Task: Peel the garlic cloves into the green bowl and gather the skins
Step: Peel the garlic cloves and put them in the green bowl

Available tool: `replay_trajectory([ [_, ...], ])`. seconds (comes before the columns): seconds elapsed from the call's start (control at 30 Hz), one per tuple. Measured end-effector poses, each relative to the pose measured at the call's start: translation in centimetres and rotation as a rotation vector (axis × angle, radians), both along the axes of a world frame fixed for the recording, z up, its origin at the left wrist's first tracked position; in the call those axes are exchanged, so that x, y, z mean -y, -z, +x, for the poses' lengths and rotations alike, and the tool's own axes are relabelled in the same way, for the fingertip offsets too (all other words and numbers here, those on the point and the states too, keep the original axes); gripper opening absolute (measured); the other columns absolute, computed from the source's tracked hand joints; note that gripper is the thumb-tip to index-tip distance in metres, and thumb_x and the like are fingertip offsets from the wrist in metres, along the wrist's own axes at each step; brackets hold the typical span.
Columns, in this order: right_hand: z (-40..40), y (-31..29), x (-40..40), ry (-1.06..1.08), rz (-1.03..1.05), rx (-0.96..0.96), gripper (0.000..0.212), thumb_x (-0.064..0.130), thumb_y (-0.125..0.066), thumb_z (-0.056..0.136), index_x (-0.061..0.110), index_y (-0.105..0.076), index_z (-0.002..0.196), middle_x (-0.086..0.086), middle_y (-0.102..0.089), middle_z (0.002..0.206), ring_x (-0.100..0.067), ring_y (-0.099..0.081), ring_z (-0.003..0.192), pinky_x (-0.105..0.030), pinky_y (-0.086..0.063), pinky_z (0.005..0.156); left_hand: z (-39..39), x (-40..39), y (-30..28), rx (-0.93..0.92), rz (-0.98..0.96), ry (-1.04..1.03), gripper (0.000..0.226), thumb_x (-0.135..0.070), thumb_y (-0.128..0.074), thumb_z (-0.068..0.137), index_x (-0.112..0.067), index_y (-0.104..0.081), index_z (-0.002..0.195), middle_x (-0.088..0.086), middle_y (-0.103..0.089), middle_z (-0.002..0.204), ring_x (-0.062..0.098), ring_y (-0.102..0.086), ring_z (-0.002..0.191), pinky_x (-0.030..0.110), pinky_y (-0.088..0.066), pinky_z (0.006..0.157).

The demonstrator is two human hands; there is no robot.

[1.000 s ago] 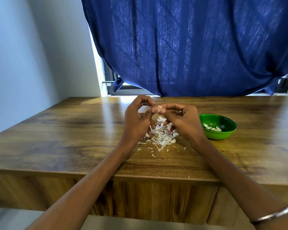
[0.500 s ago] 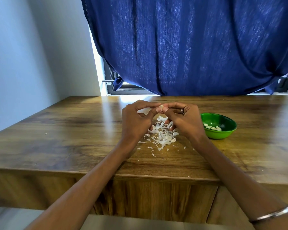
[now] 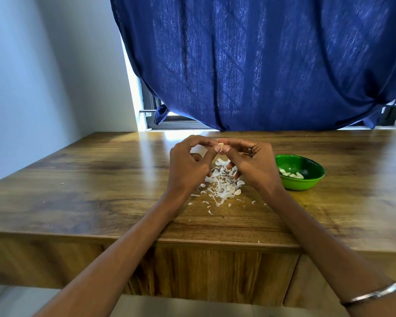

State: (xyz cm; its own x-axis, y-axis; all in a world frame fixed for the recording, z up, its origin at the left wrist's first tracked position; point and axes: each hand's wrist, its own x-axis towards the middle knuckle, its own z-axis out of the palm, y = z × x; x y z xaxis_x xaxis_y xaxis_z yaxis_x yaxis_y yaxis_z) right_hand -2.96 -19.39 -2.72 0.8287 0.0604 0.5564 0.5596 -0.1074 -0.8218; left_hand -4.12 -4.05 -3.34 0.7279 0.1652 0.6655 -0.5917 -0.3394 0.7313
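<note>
Nearby, both hands (image 3: 220,165) pinch 1 garlic clove (image 3: 220,147) above skins (image 3: 222,188), beside green bowl (image 3: 306,186).

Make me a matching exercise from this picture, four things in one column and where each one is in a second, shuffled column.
Things:
1. small pale garlic clove
2. round green bowl
3. heap of white garlic skins
4. dark blue curtain

Places:
A. behind the wooden table
B. pinched between left hand and right hand
C. right of the hands
D. on the table under the hands

Pairs: 1-B, 2-C, 3-D, 4-A
</note>
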Motion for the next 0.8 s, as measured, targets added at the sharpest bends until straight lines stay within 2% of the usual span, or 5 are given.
replay_trajectory([
  [0.1,-0.17,-0.17,-0.24,-0.001,-0.001,0.012,0.016,0.014,-0.074,0.090,0.028,-0.074,0.099,0.008,-0.076,0.098,0.000,-0.068,0.069,-0.012,-0.048,0.049,-0.02,0.05,0.01,-0.019,-0.009,0.013,0.009,-0.019,-0.077,0.092,-0.012,-0.074,0.096,-0.001,-0.074,0.091,0.012,-0.062,0.044,0.016,-0.042,0.041],
  [0.23,-0.29,-0.24,-0.32,0.000,0.001,0.006,0.013,0.015,-0.074,0.090,0.027,-0.073,0.094,0.007,-0.075,0.096,-0.001,-0.067,0.070,-0.012,-0.047,0.048,0.01,0.16,0.01,-0.063,-0.026,0.052,0.010,-0.019,-0.075,0.093,-0.010,-0.073,0.096,-0.003,-0.070,0.080,0.010,-0.060,0.043,0.018,-0.042,0.039],
  [0.33,-0.19,-0.19,-0.29,0.005,-0.013,0.015,0.013,0.015,-0.074,0.090,0.027,-0.073,0.094,0.007,-0.075,0.097,-0.002,-0.068,0.070,-0.012,-0.047,0.048,0.27,0.05,0.10,-0.095,-0.033,0.089,0.009,-0.021,-0.073,0.095,-0.012,-0.071,0.097,-0.004,-0.072,0.091,0.015,-0.062,0.046,0.022,-0.042,0.038],
  [0.47,0.15,-0.05,-0.15,0.019,-0.027,-0.011,0.012,0.016,-0.075,0.089,0.025,-0.073,0.096,0.003,-0.075,0.098,-0.007,-0.070,0.065,-0.014,-0.048,0.048,0.49,-0.11,0.13,-0.109,-0.053,0.122,0.004,-0.017,-0.070,0.098,-0.013,-0.069,0.096,-0.008,-0.070,0.094,0.022,-0.061,0.048,0.024,-0.041,0.036],
  [0.8,0.19,-0.19,-0.07,0.019,-0.031,-0.037,0.015,0.011,-0.073,0.090,0.025,-0.073,0.095,0.004,-0.075,0.098,-0.006,-0.068,0.060,-0.015,-0.049,0.048,0.75,-0.33,0.27,-0.119,-0.024,0.150,0.004,-0.013,-0.067,0.099,-0.010,-0.067,0.100,-0.008,-0.069,0.101,0.020,-0.062,0.050,0.026,-0.045,0.038],
])
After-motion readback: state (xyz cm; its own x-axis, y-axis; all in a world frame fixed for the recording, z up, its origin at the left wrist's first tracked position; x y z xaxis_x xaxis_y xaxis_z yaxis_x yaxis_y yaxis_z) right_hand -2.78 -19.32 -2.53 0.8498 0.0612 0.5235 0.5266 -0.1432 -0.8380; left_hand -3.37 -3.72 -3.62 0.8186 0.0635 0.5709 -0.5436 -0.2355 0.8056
